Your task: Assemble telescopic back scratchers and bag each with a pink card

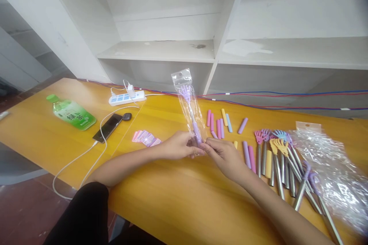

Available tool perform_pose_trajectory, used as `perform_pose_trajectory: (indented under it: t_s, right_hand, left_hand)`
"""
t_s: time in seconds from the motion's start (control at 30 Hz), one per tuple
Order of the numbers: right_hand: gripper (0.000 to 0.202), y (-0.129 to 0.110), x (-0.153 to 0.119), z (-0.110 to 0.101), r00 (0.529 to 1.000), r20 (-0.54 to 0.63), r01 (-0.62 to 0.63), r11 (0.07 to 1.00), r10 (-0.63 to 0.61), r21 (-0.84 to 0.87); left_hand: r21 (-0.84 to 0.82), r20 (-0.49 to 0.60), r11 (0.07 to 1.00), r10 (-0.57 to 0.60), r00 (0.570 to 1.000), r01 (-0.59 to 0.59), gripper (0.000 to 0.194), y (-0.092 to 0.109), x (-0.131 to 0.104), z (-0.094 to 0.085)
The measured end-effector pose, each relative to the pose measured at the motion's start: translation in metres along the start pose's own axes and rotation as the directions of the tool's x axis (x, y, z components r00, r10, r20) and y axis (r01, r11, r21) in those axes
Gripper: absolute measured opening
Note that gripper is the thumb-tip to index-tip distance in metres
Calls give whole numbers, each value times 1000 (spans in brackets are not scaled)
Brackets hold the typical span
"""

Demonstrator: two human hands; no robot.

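A purple back scratcher (191,113) with a hand-shaped head and metal rod stands nearly upright inside a clear plastic bag (181,78). My left hand (182,145) is closed round the lower end of the bagged scratcher. From the other side, my right hand (222,155) pinches the bag's bottom by the purple handle. Foam handle sleeves (221,128) in pink, purple, yellow and blue lie just beyond my right hand. Several metal back scratchers (276,160) with coloured hand heads are piled farther right. Small printed cards (147,138) lie fanned beyond my left forearm.
A stack of clear plastic bags (330,168) covers the table's right side. At left are a green drink bottle (73,113), a phone (107,128) on a white cable and a power strip (126,98). White shelving (161,51) rises behind, with cables along its base.
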State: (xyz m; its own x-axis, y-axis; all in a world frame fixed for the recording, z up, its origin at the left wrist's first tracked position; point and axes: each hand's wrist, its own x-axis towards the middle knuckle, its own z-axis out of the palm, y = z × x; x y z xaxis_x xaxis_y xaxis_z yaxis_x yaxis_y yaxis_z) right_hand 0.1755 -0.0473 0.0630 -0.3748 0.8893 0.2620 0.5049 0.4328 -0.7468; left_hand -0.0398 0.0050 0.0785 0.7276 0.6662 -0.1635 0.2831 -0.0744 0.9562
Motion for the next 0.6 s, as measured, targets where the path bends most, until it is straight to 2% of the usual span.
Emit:
perform_pose_trajectory:
  t_s: [0.23, 0.6]
  right_hand:
    - [58, -2, 4, -13, 999, 47, -14, 998, 16, -57]
    - [58, -5, 4, -34, 970, 210, -100, 988, 123, -116]
  left_hand:
    - [2, 4, 1000, 23, 1000, -23, 29, 0, 2, 0]
    - [90, 38, 994, 63, 997, -66, 26, 13, -2, -7]
